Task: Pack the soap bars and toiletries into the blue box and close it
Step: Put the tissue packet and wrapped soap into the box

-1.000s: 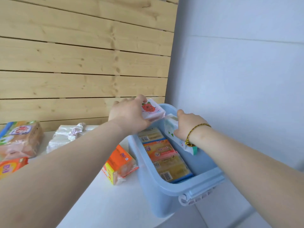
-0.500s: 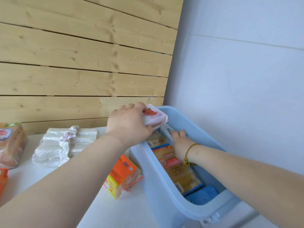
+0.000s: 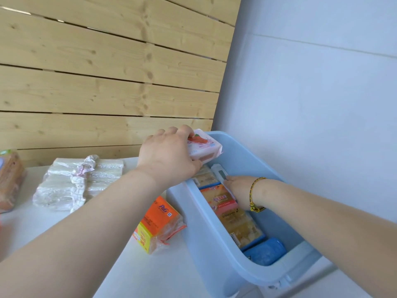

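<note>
The light blue box (image 3: pixel 202 224) stands open at the table's right end, against the white wall. Inside it lies a row of wrapped soap bars (image 3: pixel 221 200) and a dark blue item (image 3: pixel 266 252) at the near end. My left hand (image 3: pixel 165 158) holds a pink-and-white soap pack with a red fruit picture (image 3: pixel 204 148) over the box's far left rim. My right hand (image 3: pixel 240 190) is down inside the box, pressing a white-and-green pack (image 3: pixel 220 172) in beside the bars; its fingers are partly hidden, so whether it grips the pack is unclear.
An orange-and-yellow soap pack (image 3: pixel 159 224) lies on the white table (image 3: pixel 150 274) beside the box's left wall. A clear-wrapped white bundle (image 3: pixel 75 181) sits farther left, and a brown pack (image 3: pixel 9 179) at the left edge. Wooden planks (image 3: pixel 107 82) close the back.
My right hand has gone down into the box with the white-and-green pack and pushed it toward the far end. The left hand keeps the pink pack over the rim.
</note>
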